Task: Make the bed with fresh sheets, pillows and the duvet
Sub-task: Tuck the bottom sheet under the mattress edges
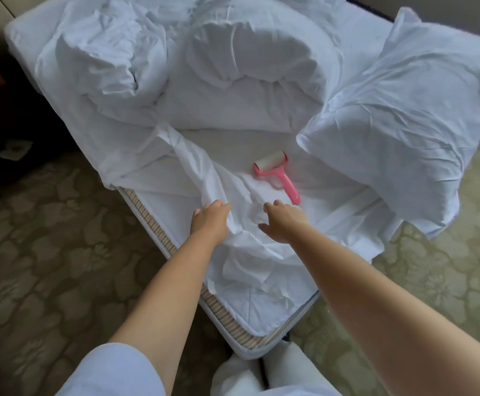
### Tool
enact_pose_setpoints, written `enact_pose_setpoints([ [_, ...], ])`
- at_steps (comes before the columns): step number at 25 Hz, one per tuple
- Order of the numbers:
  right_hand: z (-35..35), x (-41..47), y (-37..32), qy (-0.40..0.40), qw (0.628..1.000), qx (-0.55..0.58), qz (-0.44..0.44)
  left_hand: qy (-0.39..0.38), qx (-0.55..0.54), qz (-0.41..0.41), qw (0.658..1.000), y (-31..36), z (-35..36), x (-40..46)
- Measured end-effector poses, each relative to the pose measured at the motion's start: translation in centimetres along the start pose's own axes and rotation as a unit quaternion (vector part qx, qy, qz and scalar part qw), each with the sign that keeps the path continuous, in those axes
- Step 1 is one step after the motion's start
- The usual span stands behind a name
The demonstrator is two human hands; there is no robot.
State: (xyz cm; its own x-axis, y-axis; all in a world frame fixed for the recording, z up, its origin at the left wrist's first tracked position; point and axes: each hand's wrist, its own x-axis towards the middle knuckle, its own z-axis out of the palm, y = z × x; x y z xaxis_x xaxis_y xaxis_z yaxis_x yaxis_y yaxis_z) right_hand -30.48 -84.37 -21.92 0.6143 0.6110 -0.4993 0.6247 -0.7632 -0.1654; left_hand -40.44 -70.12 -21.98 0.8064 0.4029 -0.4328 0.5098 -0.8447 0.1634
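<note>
Left hand is gripping a raised fold of the sheet at the foot corner of the bed, fingers curled into cloth. Right hand is hovering just beside it, fingers loosely spread, holding nothing. Lint roller is lying just beyond, nearer the right hand, handle pointing toward it. Duvet is bunching farther up the bed.

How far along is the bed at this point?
Early. Done: little beyond linen piled on the mattress. In hand: the left hand grips a fold of the loose white sheet; the right hand reaches open over it. Left: spread and tuck the sheet, remove the pink lint roller, place the pillow, spread the bunched duvet.
</note>
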Motion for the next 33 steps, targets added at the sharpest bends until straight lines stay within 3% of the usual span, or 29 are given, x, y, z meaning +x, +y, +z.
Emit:
enact_pose_setpoints([
  [9, 11.4, 3.3, -0.1, -0.096, 0.992, -0.072, -0.027, -0.104, -0.042, 0.008, 0.994, -0.8, 10.7, 2.1],
  [12, 12.6, 3.5, -0.5, -0.054, 0.994, -0.088, -0.039, -0.054, -0.028, 0.024, 0.998, -0.8, 11.9, 2.3],
  [16, 11.3, 1.3, -0.6, -0.044, 0.993, 0.112, 0.020, -0.014, 0.027, 0.032, 0.999, -0.6, 10.8, 1.6],
  [21, 6.2, -2.3, 0.4, 0.035, 0.984, 0.165, 0.056, 0.020, 0.056, 0.083, 0.995, 0.8, 8.1, -0.1],
  [24, 6.5, -4.7, 0.7, 0.045, 0.992, 0.113, 0.044, -0.023, 0.037, 0.095, 0.995, 1.8, 6.6, -2.4],
  [27, 7.9, -6.8, 1.1, 0.126, 0.991, 0.015, 0.031, 0.018, 0.000, 0.112, 0.994, 2.1, 6.7, -5.3],
  [30, 9.3, -8.5, 1.2, 0.168, 0.985, -0.003, 0.031, 0.020, -0.040, 0.085, 0.995, 2.7, 7.2, -7.5],
  [33, 10.8, -11.1, 1.5, 0.150, 0.987, -0.027, 0.054, -0.033, 0.038, 0.112, 0.992, 3.3, 8.7, -10.2],
])
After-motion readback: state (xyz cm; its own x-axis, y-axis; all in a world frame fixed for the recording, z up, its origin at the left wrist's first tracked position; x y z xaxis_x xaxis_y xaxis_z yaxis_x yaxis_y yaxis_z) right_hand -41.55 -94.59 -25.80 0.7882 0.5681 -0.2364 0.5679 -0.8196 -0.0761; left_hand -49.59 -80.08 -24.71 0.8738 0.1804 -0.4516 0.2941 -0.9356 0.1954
